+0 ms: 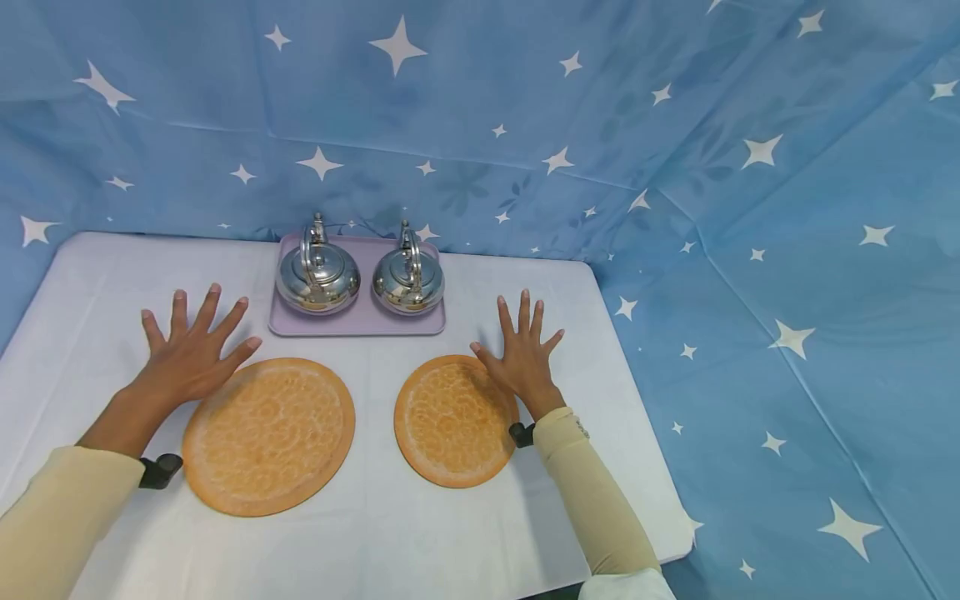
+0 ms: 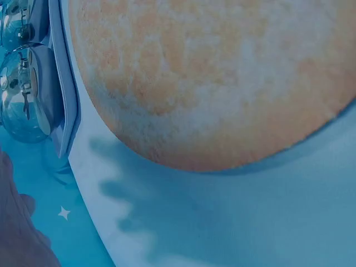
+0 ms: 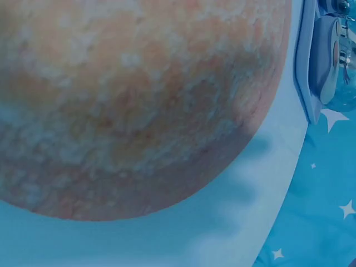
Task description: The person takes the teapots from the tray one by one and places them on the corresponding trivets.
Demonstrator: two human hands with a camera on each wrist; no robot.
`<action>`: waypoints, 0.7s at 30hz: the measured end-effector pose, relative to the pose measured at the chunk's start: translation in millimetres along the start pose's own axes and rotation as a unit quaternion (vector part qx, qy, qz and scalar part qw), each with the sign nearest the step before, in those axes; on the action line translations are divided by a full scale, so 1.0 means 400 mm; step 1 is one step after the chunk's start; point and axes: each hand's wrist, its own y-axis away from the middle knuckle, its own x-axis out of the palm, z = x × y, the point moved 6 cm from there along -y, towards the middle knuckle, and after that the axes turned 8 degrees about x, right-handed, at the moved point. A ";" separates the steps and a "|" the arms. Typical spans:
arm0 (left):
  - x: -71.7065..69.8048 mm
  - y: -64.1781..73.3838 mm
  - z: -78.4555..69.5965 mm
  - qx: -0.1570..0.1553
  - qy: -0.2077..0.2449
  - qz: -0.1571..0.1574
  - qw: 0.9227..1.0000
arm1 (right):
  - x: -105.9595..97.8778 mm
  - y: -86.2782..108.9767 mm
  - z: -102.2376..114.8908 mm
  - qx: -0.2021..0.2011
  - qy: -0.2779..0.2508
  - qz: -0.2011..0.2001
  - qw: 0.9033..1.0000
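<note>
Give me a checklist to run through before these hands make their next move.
1. Left hand empty, fingers spread: ok.
2. Right hand empty, fingers spread: ok.
3. Left kettle and right kettle both upright on the tray: ok.
4. Larger round mat and smaller round mat lying flat, apart from each other: ok.
5. Whether the kettles hold liquid: cannot tell, their insides are hidden.

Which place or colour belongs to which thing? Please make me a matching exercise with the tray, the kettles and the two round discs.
1. Tray
2. Kettles
3. Larger disc
4. Smaller disc

A. Nearest the right hand
B. Silver
C. Pale purple in the head view
D. Nearest the left hand

Pairs: 1-C, 2-B, 3-D, 4-A
</note>
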 end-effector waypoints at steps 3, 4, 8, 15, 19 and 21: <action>0.004 -0.007 0.000 0.001 0.025 0.008 1.000 | -0.006 -0.001 0.002 -0.001 -0.004 -0.004 1.000; 0.005 -0.010 0.000 0.002 0.038 0.009 0.999 | -0.008 -0.001 0.004 -0.003 -0.006 -0.007 1.000; 0.006 -0.031 0.002 -0.017 0.133 0.012 0.991 | -0.024 0.001 0.012 -0.015 -0.024 -0.024 0.999; 0.006 -0.063 0.017 -0.074 0.241 -0.016 0.968 | -0.071 0.001 0.043 -0.035 -0.066 -0.053 0.996; 0.010 -0.072 0.022 -0.104 0.338 -0.028 0.935 | -0.105 0.001 0.077 -0.061 -0.110 -0.066 0.990; 0.017 -0.077 0.023 -0.122 0.388 -0.024 0.913 | -0.122 0.002 0.096 -0.076 -0.141 -0.071 0.984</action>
